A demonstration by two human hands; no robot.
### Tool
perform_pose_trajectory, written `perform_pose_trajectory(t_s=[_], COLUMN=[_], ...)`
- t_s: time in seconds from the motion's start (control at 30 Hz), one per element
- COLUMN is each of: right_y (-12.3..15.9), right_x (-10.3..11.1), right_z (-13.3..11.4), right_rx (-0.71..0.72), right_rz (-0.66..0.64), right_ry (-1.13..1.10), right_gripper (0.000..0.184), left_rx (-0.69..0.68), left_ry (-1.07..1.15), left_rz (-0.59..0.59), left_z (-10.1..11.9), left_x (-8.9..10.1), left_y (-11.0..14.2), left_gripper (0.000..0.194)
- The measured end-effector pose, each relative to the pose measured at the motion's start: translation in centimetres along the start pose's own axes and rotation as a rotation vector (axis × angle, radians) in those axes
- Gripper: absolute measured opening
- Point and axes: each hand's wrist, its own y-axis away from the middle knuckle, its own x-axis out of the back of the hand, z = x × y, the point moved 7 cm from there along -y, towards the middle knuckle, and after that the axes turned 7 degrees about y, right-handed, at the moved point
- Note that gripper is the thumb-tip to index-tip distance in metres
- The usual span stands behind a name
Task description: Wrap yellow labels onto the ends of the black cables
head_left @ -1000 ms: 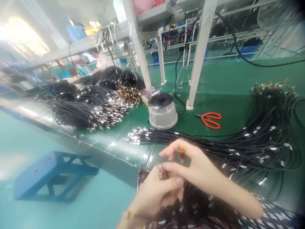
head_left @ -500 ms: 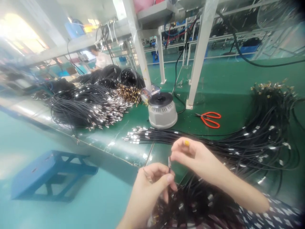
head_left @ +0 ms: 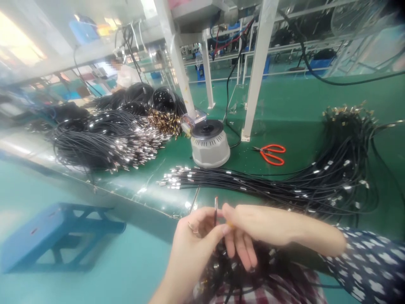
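Observation:
A black cable [head_left: 215, 213] with a silver, red-tipped end stands upright between the thumb and fingers of my left hand [head_left: 193, 245]. My right hand [head_left: 249, 228] is right beside it, near the left thumb, with its lower fingers stretched downward and apart. A yellow finger cover [head_left: 230, 224] shows on one right finger, partly hidden by the left thumb. Below both hands, a dark heap of cables [head_left: 228, 270] lies over my lap, on checked cloth.
A long bundle of black cables [head_left: 253, 183] crosses the green bench, beside orange-handled scissors [head_left: 270, 154] and a grey round device [head_left: 210, 150]. More cable coils [head_left: 104, 135] are piled at left. A blue stool [head_left: 57, 236] stands on the floor. A person [head_left: 125, 74] sits farther back.
My right hand has moved down from the cable's tip and turned, its fingers now pointing downward. The cable end stands clear above my left hand. The view has shifted slightly.

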Motion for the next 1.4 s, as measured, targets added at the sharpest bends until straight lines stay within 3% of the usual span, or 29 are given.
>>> perform_pose_trajectory(t_s=[0.23, 0.37, 0.4, 0.47, 0.57, 0.67, 0.77, 0.87, 0.97, 1.13, 1.27, 1.4], right_y=[0.1, -0.7, -0.9, -1.0, -0.2, 0.5, 0.9, 1.3, 1.4, 0.6, 0.2, 0.0], right_x=[0.6, 0.5, 0.8, 2.1, 3.5, 2.8, 2.3, 3.1, 3.9, 3.5, 3.1, 3.0], right_z=[-0.7, 0.8, 1.5, 2.9, 3.2, 2.2, 2.1, 2.2, 2.1, 0.9, 0.4, 0.3], right_rx=[-0.022, -0.047, -0.068, -0.087, 0.056, 0.194, 0.188, 0.212, 0.25, 0.304, 0.297, 0.29], right_rz=[0.075, 0.03, 0.073, 0.277, 0.599, 0.705, 0.766, 0.85, 0.846, 0.712, 0.706, 0.702], right_ry=[0.194, -0.116, -0.219, -0.361, -0.365, -0.325, -0.347, -0.357, -0.395, -0.492, -0.474, -0.465], right_gripper=[0.081, 0.084, 0.083, 0.076, 0.057, 0.044, 0.039, 0.031, 0.03, 0.033, 0.03, 0.029], left_rx=[-0.018, 0.003, 0.026, 0.058, 0.063, 0.061, 0.068, 0.067, 0.038, 0.054, 0.053, 0.043], left_ry=[-0.019, 0.063, 0.096, 0.16, 0.216, 0.228, 0.235, 0.284, 0.376, 0.373, 0.382, 0.401], left_rz=[-0.056, -0.019, -0.017, -0.008, 0.011, 0.013, 0.023, 0.041, 0.053, 0.077, 0.06, 0.032], left_z=[-0.1, -0.6, -0.8, -1.3, -1.8, -2.1, -2.1, -1.9, -1.5, -1.9, -2.0, -1.7], left_x=[-0.8, -0.3, -0.2, 0.1, 0.5, 0.5, 0.5, 0.5, 0.5, 0.4, 0.2, 0.0], left_y=[0.4, 0.2, 0.2, 0.0, -0.2, -0.3, -0.3, -0.1, 0.1, 0.3, 0.5, 0.5], left_gripper=[0.013, 0.013, 0.014, 0.015, 0.016, 0.018, 0.018, 0.019, 0.02, 0.018, 0.016, 0.028])
